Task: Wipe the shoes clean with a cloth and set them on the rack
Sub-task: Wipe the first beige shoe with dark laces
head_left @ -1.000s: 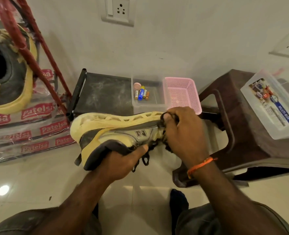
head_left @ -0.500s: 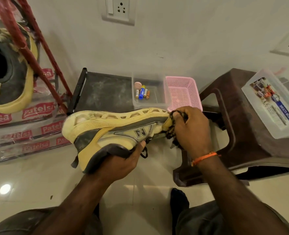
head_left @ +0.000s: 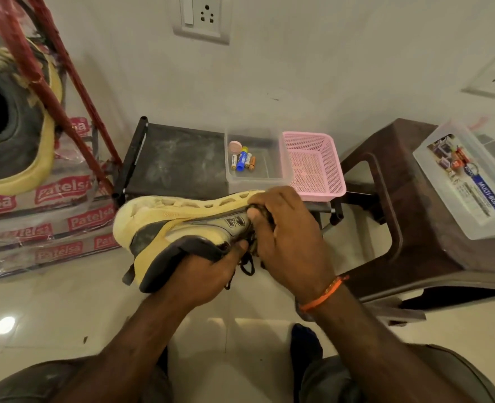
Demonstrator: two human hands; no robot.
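The left hand (head_left: 199,271) grips the yellow shoe (head_left: 182,225) at its collar, sole up, above the floor before the low black rack (head_left: 176,161). The right hand (head_left: 287,237), pinching what seems a dark cloth (head_left: 259,209), has slid back from the toe: wiping continues.

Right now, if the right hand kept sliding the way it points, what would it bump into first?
Probably the clear tub with batteries, just beyond the right hand on the shoe; depth is hard to judge.

Left hand (head_left: 202,274) and right hand (head_left: 290,237) both grip, fingers (head_left: 242,246) curled.
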